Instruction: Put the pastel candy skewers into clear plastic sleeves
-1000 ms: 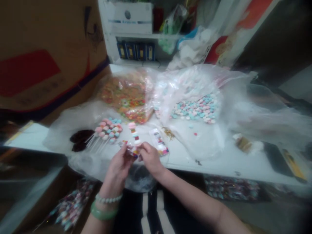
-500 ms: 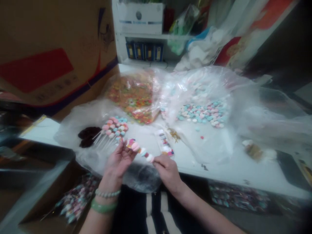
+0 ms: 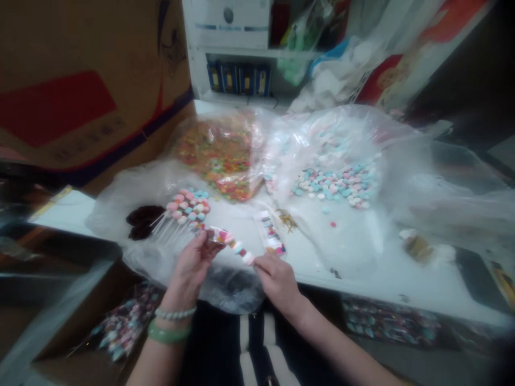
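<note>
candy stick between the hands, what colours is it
The candy stick shows pink, white, pale blue and dark red, slightly blurred; best seen in the head view.

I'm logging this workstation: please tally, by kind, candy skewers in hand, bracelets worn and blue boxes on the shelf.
Candy skewer between left hand and right hand: 1
Bracelets, both on the left wrist: 2
Blue boxes: 4
Total: 7

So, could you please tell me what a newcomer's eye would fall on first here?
Probably the skewer of pastel pieces, low in the middle, between the right hand and a printed wrapper in the left hand. Next might come the bag of orange and red pieces behind it, then the big cardboard box at upper left.
</note>
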### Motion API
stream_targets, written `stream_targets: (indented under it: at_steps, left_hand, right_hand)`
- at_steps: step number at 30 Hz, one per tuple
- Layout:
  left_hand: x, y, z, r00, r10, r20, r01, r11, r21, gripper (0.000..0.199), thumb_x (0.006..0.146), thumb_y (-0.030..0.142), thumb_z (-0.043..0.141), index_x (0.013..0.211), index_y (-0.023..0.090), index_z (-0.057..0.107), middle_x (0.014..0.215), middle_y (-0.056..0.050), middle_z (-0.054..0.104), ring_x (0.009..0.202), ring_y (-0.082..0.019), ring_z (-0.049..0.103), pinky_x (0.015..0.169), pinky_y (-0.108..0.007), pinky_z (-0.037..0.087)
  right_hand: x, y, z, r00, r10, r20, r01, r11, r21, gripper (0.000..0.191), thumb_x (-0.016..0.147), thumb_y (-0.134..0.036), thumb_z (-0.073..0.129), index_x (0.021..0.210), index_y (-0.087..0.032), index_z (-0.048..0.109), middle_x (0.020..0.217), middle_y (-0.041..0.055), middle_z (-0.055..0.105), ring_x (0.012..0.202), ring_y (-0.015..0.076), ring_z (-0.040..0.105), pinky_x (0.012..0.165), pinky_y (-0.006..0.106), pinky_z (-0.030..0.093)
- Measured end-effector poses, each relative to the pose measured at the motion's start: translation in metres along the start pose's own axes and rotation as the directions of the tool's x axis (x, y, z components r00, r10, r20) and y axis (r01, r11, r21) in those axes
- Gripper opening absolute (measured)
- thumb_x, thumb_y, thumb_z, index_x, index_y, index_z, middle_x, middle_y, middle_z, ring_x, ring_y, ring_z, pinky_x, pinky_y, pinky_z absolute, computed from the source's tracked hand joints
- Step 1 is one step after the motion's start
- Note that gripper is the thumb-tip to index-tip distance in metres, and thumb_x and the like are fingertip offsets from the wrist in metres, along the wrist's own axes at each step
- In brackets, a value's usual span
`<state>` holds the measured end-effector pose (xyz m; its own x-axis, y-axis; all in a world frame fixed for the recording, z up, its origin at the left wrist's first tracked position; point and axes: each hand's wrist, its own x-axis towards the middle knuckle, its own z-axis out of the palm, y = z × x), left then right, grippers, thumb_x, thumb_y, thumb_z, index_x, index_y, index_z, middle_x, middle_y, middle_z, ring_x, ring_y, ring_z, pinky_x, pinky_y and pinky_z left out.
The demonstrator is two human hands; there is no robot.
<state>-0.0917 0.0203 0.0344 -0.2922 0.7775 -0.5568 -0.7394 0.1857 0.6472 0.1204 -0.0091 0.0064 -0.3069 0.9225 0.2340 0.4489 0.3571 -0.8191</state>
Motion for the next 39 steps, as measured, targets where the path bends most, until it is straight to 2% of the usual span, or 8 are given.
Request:
stream_targets:
  at_steps: [11, 15, 20, 24, 26, 29, 33, 39]
  left_hand:
    - [0.003, -0.013, -0.001, 0.977, 0.197, -0.082, -0.199, 0.980, -0.020, 0.015, 0.091, 0.014, 0.057, 0.081, 0.013, 0.068, 0.082, -0.005, 0.070, 0.074, -0.016, 0.068, 0.066, -0.026, 0.059]
    - [-0.005, -0.014, -0.001, 0.998, 0.024, 0.063, -0.034, 0.987, 0.158, 0.009, 0.086, 0.018, 0.066, 0.085, 0.010, 0.071, 0.082, -0.009, 0.072, 0.070, -0.017, 0.068, 0.064, -0.026, 0.058]
    - [-0.004, -0.010, -0.002, 0.983, -0.177, 0.049, 0.177, 0.984, 0.013, 0.021, 0.096, 0.022, 0.053, 0.088, 0.010, 0.069, 0.087, -0.013, 0.072, 0.077, -0.022, 0.070, 0.071, -0.038, 0.061]
    - [-0.003, -0.019, 0.002, 0.988, -0.146, 0.059, 0.141, 0.987, 0.083, 0.013, 0.091, 0.017, 0.061, 0.090, 0.008, 0.069, 0.092, -0.016, 0.071, 0.084, -0.023, 0.071, 0.068, -0.029, 0.060]
    - [-0.004, -0.031, 0.006, 0.993, -0.079, 0.089, 0.070, 0.992, 0.107, 0.010, 0.089, 0.015, 0.062, 0.090, 0.009, 0.070, 0.092, -0.014, 0.071, 0.084, -0.022, 0.071, 0.069, -0.028, 0.059]
    - [-0.007, -0.048, 0.010, 0.991, -0.046, 0.123, 0.033, 0.994, 0.103, 0.015, 0.091, 0.020, 0.059, 0.090, 0.010, 0.070, 0.093, -0.013, 0.072, 0.086, -0.023, 0.071, 0.073, -0.032, 0.059]
    - [-0.009, -0.053, 0.007, 0.989, -0.089, 0.114, 0.072, 0.987, 0.145, 0.020, 0.093, 0.023, 0.056, 0.088, 0.009, 0.070, 0.091, -0.015, 0.071, 0.085, -0.024, 0.071, 0.074, -0.033, 0.059]
    - [-0.007, -0.041, -0.001, 0.979, -0.164, 0.117, 0.127, 0.952, 0.278, 0.017, 0.091, 0.023, 0.058, 0.088, 0.010, 0.069, 0.088, -0.014, 0.072, 0.080, -0.023, 0.070, 0.068, -0.031, 0.058]
  right_hand:
    - [-0.001, 0.009, 0.010, 0.995, -0.095, -0.014, 0.093, 0.988, -0.127, 0.024, 0.094, -0.016, 0.049, 0.085, -0.020, 0.071, 0.074, 0.0045, 0.059, 0.070, 0.0167, 0.057, 0.067, 0.025, 0.041]
    - [0.004, 0.016, 0.013, 1.000, -0.026, -0.008, 0.027, 0.999, 0.038, 0.021, 0.091, -0.013, 0.052, 0.086, -0.020, 0.072, 0.076, 0.0038, 0.066, 0.072, 0.0162, 0.060, 0.068, 0.024, 0.044]
    - [0.000, 0.024, 0.018, 0.999, 0.043, 0.025, -0.045, 0.996, 0.075, 0.020, 0.088, -0.013, 0.054, 0.080, -0.021, 0.071, 0.077, 0.0031, 0.068, 0.074, 0.0167, 0.063, 0.070, 0.025, 0.046]
    - [-0.005, 0.024, 0.023, 1.000, 0.005, 0.016, -0.004, 0.998, -0.055, 0.023, 0.091, -0.016, 0.049, 0.083, -0.020, 0.070, 0.076, 0.0053, 0.062, 0.070, 0.0171, 0.057, 0.068, 0.027, 0.043]
    - [-0.002, 0.019, 0.027, 0.998, 0.055, 0.018, -0.056, 0.998, 0.029, 0.022, 0.089, -0.017, 0.049, 0.080, -0.020, 0.069, 0.075, 0.0051, 0.060, 0.071, 0.0171, 0.056, 0.069, 0.027, 0.043]
    - [0.003, 0.010, 0.033, 0.941, 0.302, 0.155, -0.339, 0.860, 0.380, 0.013, 0.081, -0.021, 0.054, 0.075, -0.019, 0.066, 0.066, 0.0010, 0.056, 0.060, 0.0142, 0.051, 0.058, 0.025, 0.041]
    - [0.008, 0.002, 0.038, 0.723, 0.500, 0.476, -0.683, 0.413, 0.602, 0.015, 0.070, -0.028, 0.059, 0.079, -0.018, 0.065, 0.055, -0.0063, 0.046, 0.040, 0.0073, 0.031, 0.040, 0.022, 0.022]
    - [0.015, 0.002, 0.031, 0.787, 0.485, 0.381, -0.613, 0.544, 0.573, 0.016, 0.064, -0.026, 0.059, 0.072, -0.017, 0.069, 0.050, -0.0062, 0.046, 0.042, 0.0075, 0.038, 0.043, 0.021, 0.027]
